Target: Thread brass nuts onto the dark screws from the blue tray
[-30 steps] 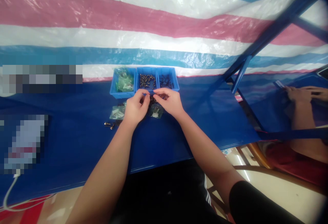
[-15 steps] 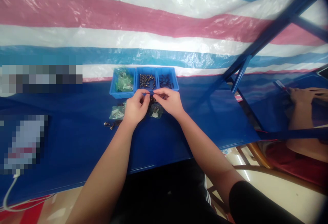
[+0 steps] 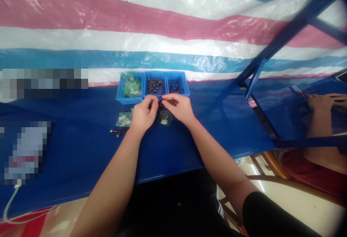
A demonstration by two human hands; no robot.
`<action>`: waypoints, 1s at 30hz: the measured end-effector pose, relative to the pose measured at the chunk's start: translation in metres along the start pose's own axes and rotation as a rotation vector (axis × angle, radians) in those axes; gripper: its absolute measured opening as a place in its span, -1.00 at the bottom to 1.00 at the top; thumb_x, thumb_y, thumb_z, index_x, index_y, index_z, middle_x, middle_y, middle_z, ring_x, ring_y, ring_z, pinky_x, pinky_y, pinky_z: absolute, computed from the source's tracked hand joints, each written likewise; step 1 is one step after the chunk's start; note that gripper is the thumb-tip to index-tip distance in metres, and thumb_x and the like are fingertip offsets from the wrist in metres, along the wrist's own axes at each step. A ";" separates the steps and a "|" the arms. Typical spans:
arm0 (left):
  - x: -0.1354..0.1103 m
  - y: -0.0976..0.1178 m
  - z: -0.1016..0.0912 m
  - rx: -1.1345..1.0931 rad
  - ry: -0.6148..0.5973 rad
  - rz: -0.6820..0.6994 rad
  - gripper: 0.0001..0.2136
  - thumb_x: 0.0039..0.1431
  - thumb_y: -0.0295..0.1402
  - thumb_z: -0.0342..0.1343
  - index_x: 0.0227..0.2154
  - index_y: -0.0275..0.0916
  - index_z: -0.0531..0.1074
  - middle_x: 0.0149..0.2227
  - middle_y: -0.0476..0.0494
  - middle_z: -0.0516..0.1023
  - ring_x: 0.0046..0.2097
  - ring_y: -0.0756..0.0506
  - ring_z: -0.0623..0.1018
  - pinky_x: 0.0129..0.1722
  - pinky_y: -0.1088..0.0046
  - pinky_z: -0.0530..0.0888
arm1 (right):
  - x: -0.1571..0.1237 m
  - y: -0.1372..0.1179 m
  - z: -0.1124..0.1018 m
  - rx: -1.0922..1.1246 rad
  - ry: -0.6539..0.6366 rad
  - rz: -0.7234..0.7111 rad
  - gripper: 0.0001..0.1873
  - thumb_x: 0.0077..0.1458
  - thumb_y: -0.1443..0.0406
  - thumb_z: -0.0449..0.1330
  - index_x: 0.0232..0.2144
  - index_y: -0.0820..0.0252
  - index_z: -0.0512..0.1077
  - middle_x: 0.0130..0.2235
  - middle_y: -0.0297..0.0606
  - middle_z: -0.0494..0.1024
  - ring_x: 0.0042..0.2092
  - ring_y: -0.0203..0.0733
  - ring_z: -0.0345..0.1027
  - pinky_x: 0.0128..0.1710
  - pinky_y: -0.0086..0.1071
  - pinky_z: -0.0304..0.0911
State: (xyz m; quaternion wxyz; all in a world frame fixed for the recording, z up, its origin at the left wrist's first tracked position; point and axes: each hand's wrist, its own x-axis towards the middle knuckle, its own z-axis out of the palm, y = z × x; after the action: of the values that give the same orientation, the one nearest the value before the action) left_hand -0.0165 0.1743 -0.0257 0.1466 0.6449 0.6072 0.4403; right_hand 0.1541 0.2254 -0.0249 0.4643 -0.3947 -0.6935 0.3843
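My left hand (image 3: 145,111) and my right hand (image 3: 179,107) face each other just in front of three blue bins, fingertips pinched and almost meeting. Whatever lies between the fingertips is too small to make out. Small clear bags of parts lie around them: one bag (image 3: 125,119) left of my left hand, another bag (image 3: 165,117) beneath my right. Several brass-coloured screws (image 3: 116,133) rest on the table at the left. Green-tinted bags (image 3: 131,86) fill the left bin, brassy screws (image 3: 155,85) the middle bin, and dark screws (image 3: 175,85) the right bin.
The blue table (image 3: 173,150) runs across the view, backed by a striped plastic sheet (image 3: 135,16). A blue metal frame (image 3: 282,34) slants up on the right; beyond it, another person's hands (image 3: 321,101) work. A blurred-out item (image 3: 28,150) with a white cable lies at left.
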 end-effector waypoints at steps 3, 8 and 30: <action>-0.001 0.000 0.000 -0.011 -0.004 -0.005 -0.72 0.37 -0.15 -0.01 -0.09 -0.20 0.48 -0.51 0.02 0.47 -0.49 0.01 0.45 -0.38 0.50 0.36 | 0.000 0.000 0.000 -0.003 0.005 -0.005 -0.79 0.08 0.23 0.33 -0.21 0.11 0.63 -0.21 -0.28 0.70 -0.26 -0.23 0.59 -0.13 -0.32 0.53; -0.002 0.001 0.000 -0.026 0.001 0.002 -0.73 0.35 -0.18 0.02 -0.03 -0.18 0.45 -0.56 0.07 0.41 -0.54 0.02 0.39 -0.40 0.50 0.35 | 0.000 -0.001 -0.001 -0.006 0.012 -0.016 -0.80 0.08 0.25 0.32 -0.21 0.13 0.63 -0.20 -0.27 0.70 -0.27 -0.23 0.59 -0.14 -0.33 0.53; -0.001 0.000 0.001 -0.036 -0.001 -0.012 -0.71 0.37 -0.12 0.01 -0.04 -0.17 0.44 -0.55 0.04 0.43 -0.52 0.00 0.43 -0.41 0.48 0.35 | 0.001 -0.001 -0.001 -0.036 0.019 0.003 -0.81 0.09 0.22 0.32 -0.22 0.11 0.63 -0.20 -0.28 0.70 -0.26 -0.22 0.59 -0.17 -0.33 0.53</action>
State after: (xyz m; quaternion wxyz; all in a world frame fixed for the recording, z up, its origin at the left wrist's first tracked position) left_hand -0.0163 0.1733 -0.0269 0.1610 0.6389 0.6029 0.4499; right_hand 0.1547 0.2259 -0.0235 0.4632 -0.4075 -0.6953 0.3688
